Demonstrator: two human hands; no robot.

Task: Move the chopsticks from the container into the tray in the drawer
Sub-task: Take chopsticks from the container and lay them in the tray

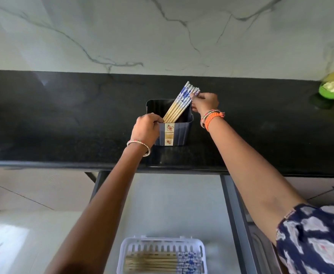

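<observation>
A dark blue container [179,133] stands on the black counter [63,119]. Several bamboo chopsticks with blue-and-white tops [180,104] lean in it, tops pointing up and to the right. My left hand [146,129] grips the container's near left rim. My right hand [203,103] pinches the patterned tops of the chopsticks at the container's far right corner. Below, in the open drawer [182,204], a white slotted tray [198,244] holds several more chopsticks [158,263] lying flat, patterned ends to the right.
A green bowl [328,93] with a yellowish bag in it sits at the counter's far right. A marble wall [162,32] rises behind the counter. The drawer's dark side rail [235,214] runs along its right.
</observation>
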